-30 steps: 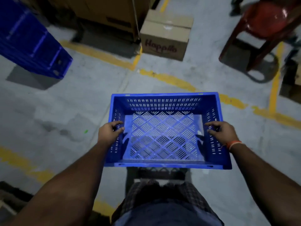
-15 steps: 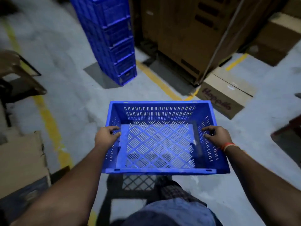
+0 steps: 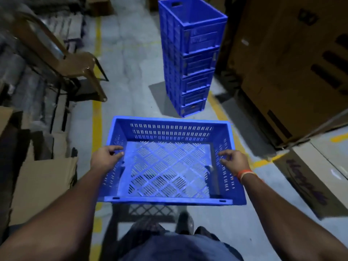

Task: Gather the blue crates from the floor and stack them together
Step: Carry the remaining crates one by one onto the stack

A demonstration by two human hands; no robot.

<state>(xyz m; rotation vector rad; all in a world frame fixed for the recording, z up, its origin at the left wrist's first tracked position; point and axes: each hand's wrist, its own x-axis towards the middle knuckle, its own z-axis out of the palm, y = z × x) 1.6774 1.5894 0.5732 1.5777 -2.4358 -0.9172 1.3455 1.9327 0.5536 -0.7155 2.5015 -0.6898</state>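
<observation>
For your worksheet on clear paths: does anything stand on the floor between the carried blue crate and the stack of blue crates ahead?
Nothing visible does. The carried crate, gripped by the left hand and the right hand, faces bare grey floor up to the stack of crates. The brown chair stands off to the left, and the cardboard boxes to the right.

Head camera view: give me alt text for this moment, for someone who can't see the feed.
A person carries an empty blue slotted plastic crate in front of them, left hand and right hand gripping its side walls. Ahead on the grey concrete floor stands a tall stack of blue plastic crates, with large brown cardboard boxes to its right and a brown chair at left.
</observation>
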